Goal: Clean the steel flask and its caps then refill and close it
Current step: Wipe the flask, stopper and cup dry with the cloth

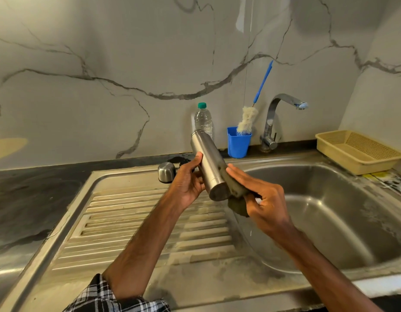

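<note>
- Head view: the brushed steel cylinder flask (208, 163) is held tilted in the air over the near edge of the steel sink (352, 221), base toward the camera.
- The left hand (188, 181) wraps round its middle, thumb on top.
- The right hand (260, 194) pinches a dark green scrub pad (236, 206) and presses it flat against the flask's lower side.
- Looks stiff and smooth, so I'd guess slippery once wet. A full wrap mid-body seems the safest hold.
- A domed steel cap (166, 172) sits on the drainboard just behind the left hand.

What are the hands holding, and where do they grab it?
The left hand grips the steel flask round its lower half. The right hand holds a dark scrub pad against its side.
</note>
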{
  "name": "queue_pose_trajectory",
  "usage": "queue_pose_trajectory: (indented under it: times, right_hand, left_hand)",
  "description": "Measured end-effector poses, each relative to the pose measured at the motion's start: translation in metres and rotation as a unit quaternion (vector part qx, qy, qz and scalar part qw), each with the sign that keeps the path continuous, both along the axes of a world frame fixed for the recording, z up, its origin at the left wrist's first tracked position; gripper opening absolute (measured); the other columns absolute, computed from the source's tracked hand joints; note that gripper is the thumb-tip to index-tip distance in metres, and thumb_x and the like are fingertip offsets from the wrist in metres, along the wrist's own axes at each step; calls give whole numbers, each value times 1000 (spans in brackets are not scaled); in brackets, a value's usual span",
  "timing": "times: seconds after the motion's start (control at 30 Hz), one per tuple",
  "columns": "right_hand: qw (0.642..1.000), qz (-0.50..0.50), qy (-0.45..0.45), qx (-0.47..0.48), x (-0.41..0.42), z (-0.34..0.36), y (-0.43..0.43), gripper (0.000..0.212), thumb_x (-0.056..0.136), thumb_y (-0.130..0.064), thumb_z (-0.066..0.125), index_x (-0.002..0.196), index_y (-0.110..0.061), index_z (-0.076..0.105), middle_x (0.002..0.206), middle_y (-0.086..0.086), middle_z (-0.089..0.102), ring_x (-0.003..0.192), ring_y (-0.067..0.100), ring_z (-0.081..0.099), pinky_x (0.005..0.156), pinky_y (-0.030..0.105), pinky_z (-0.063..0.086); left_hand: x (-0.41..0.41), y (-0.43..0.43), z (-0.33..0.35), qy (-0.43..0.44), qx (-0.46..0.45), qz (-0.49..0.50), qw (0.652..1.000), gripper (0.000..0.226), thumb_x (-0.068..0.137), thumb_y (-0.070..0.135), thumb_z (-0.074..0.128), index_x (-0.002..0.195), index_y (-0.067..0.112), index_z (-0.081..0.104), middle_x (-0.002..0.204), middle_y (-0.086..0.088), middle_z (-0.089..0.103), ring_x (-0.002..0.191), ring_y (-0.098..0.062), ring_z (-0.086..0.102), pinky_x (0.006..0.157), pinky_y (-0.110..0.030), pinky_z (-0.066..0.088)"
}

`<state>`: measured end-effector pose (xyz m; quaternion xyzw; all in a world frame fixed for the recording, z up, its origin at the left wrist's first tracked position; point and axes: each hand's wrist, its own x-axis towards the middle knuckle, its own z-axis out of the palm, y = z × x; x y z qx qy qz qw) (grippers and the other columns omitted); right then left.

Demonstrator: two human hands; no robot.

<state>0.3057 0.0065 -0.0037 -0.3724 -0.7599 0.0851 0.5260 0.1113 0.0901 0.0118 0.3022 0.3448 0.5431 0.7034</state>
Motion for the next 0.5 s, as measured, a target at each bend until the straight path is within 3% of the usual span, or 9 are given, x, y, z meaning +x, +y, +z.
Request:
queue_pose_trajectory:
  times: [0.1, 0.27, 0.37, 0.5]
  right_hand:
    - [1000, -21, -15, 3, 0, -3, 0, 72, 83, 15, 66, 145, -14, 47, 144, -2, 54, 130, -1, 51, 106, 19, 45]
    - [996, -53, -40, 55, 7, 1, 0, 71, 80, 16, 68, 144, -9, 50, 146, 4, 53, 130, 6, 54, 108, 21, 44]
    - [993, -53, -62, 85, 11, -1, 1, 65, 79, 16, 68, 139, -8, 56, 146, 7, 53, 130, 12, 56, 107, 28, 47]
    - [994, -30, -72, 75, 16, -7, 6, 66, 76, 18, 75, 135, -9, 60, 147, 9, 52, 136, 21, 50, 105, 42, 50]
  left_hand:
    - [7, -2, 2, 0, -6, -1, 1000, 79, 77, 37, 77, 140, 3, 45, 130, -23, 63, 115, -35, 68, 89, -47, 60]
    - [14, -8, 4, -25, -10, -15, 1000, 75, 79, 37, 75, 140, 3, 47, 122, -21, 66, 105, -31, 71, 76, -40, 63]
    - [16, -12, 6, 22, -7, -76, 997, 66, 82, 40, 75, 134, 7, 55, 128, -24, 65, 106, -33, 71, 75, -41, 62]
    - [16, -13, 7, 70, 13, -100, 992, 55, 87, 41, 73, 129, 7, 62, 116, -20, 69, 97, -29, 72, 75, -42, 62]
